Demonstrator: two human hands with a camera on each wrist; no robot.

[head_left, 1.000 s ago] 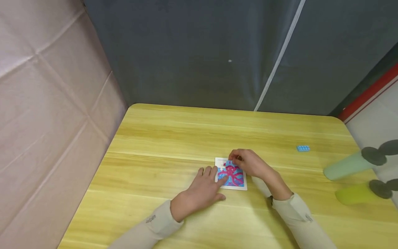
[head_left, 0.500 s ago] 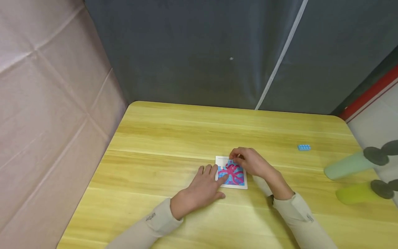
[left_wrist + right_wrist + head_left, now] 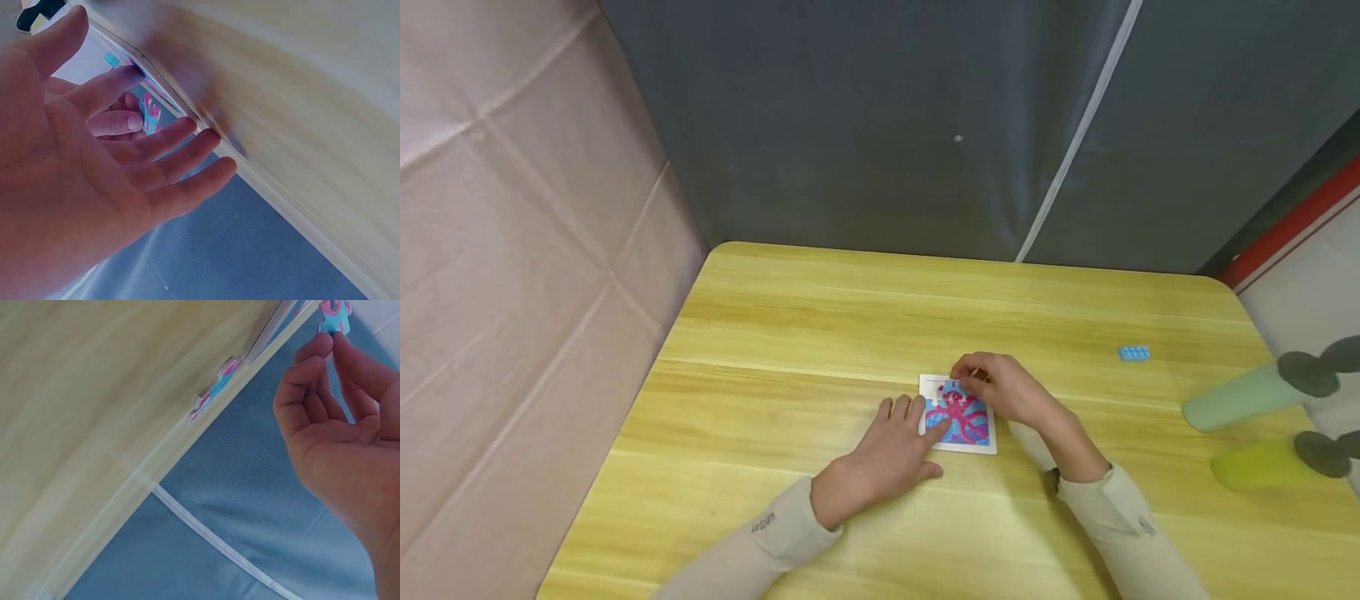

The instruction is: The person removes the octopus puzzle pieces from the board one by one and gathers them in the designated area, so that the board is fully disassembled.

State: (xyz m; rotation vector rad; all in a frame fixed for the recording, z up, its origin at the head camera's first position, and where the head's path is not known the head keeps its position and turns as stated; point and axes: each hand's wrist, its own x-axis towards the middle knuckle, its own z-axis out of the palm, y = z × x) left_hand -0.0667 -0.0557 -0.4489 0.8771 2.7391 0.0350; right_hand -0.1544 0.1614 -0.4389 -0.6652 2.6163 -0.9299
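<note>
A small square jigsaw puzzle with a white frame point(image 3: 927, 385) and a pink octopus on blue lies on the table. My right hand point(image 3: 1006, 390) pinches a blue and pink puzzle piece point(image 3: 335, 322) between thumb and fingertips, over the upper part of the puzzle. That same piece point(image 3: 149, 115) shows in the left wrist view beyond my left fingers. My left hand point(image 3: 887, 458) lies with fingers spread at the puzzle's left side, its index finger resting on the picture. Another puzzle piece point(image 3: 215, 390) lies on the table beside the frame; my right hand hides it in the head view.
A light blue building brick point(image 3: 1133, 353) sits at the right on the wooden table point(image 3: 805, 317). Farther right are a pale green cylinder point(image 3: 1232, 400) and a yellow-green cylinder point(image 3: 1255, 465), both with dark round ends. A dark curtain point(image 3: 850, 142) hangs behind the table.
The pinched piece has shifted and turned slightly over the top of the puzzle. My right fingers have moved a little; my left hand stays in place.
</note>
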